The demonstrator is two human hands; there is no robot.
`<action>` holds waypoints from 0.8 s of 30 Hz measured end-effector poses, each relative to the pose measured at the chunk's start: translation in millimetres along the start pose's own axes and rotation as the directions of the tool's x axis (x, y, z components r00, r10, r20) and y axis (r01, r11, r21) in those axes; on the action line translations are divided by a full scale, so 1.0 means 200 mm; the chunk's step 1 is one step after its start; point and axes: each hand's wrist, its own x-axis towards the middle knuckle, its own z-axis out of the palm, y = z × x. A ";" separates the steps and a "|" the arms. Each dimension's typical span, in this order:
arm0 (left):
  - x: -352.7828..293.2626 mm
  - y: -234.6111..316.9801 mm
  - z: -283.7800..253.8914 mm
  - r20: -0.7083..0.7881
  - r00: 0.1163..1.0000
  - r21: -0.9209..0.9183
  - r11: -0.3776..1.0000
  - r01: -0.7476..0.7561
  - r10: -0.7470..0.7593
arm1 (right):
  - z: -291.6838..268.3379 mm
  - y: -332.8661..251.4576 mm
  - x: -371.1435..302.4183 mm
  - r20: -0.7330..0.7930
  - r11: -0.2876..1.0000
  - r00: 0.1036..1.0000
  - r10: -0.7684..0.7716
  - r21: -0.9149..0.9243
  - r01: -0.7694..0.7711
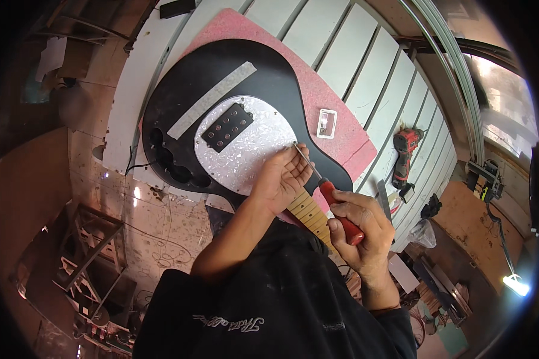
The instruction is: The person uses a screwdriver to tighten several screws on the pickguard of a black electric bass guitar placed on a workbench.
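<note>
A black bass guitar body (pixel 275 69) lies face up, its pale wooden neck (pixel 310 214) running back under my arms toward me. The white pearl pickguard (pixel 251 149) carries a black pickup (pixel 217 136). My right hand (pixel 365 226) is closed around the red handle of a screwdriver (pixel 327 190). The screwdriver's tip meets the pickguard edge nearest the neck. There my left hand (pixel 281 182) has its fingers curled in against the shaft near the tip; any screw under them is too small to make out. A pale tape strip (pixel 212 100) lies on the body.
Beneath the guitar is a pink mat (pixel 318 78) on a white slatted table (pixel 374 66). A small white rectangular tray (pixel 326 124) sits right of the body. Farther right lies a red and black cordless drill (pixel 405 152). A black cable (pixel 139 166) trails off the body's left side.
</note>
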 end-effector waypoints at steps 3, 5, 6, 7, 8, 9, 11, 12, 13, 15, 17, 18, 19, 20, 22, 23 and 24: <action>0.00 0.00 0.02 -0.001 1.000 0.024 1.000 0.002 -0.002 | 0.00 0.00 0.01 0.015 1.000 1.000 0.001 -0.012 0.000; 0.00 0.00 0.01 -0.009 1.000 0.041 0.999 0.000 0.000 | 0.00 -0.01 0.02 0.022 1.000 1.000 -0.001 -0.022 0.002; 0.01 0.01 0.00 0.016 1.000 0.030 0.999 0.011 -0.012 | 0.00 -0.01 0.03 0.033 1.000 0.999 0.000 -0.025 0.001; 0.01 0.01 -0.01 0.041 0.999 0.020 1.000 0.022 -0.023 | 0.00 -0.01 0.04 0.043 1.000 0.999 0.000 -0.028 0.001; 0.01 0.01 -0.01 0.041 0.999 0.018 1.000 0.022 -0.022 | 0.00 -0.02 0.04 0.044 1.000 0.999 0.000 -0.028 0.002; 0.01 0.02 -0.01 0.048 0.998 0.005 0.999 0.034 -0.034 | 0.00 -0.02 0.05 0.052 1.000 0.999 0.006 -0.028 -0.004; 0.01 0.02 -0.01 0.056 0.997 -0.008 0.999 0.048 -0.047 | 0.00 -0.04 0.06 0.060 0.999 0.998 0.012 -0.030 -0.010; 0.01 0.02 -0.01 0.053 0.998 -0.014 0.999 0.045 -0.044 | 0.01 -0.04 0.06 0.066 0.999 0.998 0.007 -0.035 -0.005; 0.01 0.01 -0.01 0.051 0.998 -0.020 0.999 0.041 -0.040 | 0.01 -0.05 0.07 0.072 0.999 0.997 0.001 -0.041 0.001; 0.01 0.01 0.00 0.043 0.999 0.002 1.000 0.025 -0.025 | 0.01 -0.06 0.08 0.074 0.999 0.997 -0.002 -0.048 0.006; 0.01 0.01 0.00 0.036 0.999 0.024 1.000 0.009 -0.009 | 0.02 -0.06 0.09 0.077 0.998 0.997 -0.007 -0.055 0.011; 0.01 0.01 -0.01 0.046 0.999 0.017 1.000 0.010 -0.011 | 0.03 -0.06 0.09 0.078 0.999 0.997 -0.010 -0.052 0.015; 0.02 0.01 -0.01 0.057 0.998 0.009 1.000 0.012 -0.012 | 0.03 -0.06 0.09 0.080 0.999 0.997 -0.015 -0.051 0.019; 0.02 0.02 -0.02 0.059 0.998 0.008 1.000 0.011 -0.011 | 0.03 -0.06 0.10 0.080 0.998 0.997 -0.017 -0.052 0.021; 0.02 0.02 -0.02 0.084 0.996 -0.017 1.000 0.013 -0.012 | 0.03 -0.06 0.10 0.070 0.998 0.998 -0.012 -0.054 0.016; 0.02 0.02 -0.03 0.087 0.996 -0.018 1.000 0.012 -0.010 | 0.03 -0.07 0.10 0.070 0.998 0.997 -0.014 -0.055 0.018; 0.03 0.02 -0.04 0.107 0.994 -0.022 1.000 0.015 -0.013 | 0.04 -0.07 0.10 0.073 0.998 0.997 -0.014 -0.055 0.018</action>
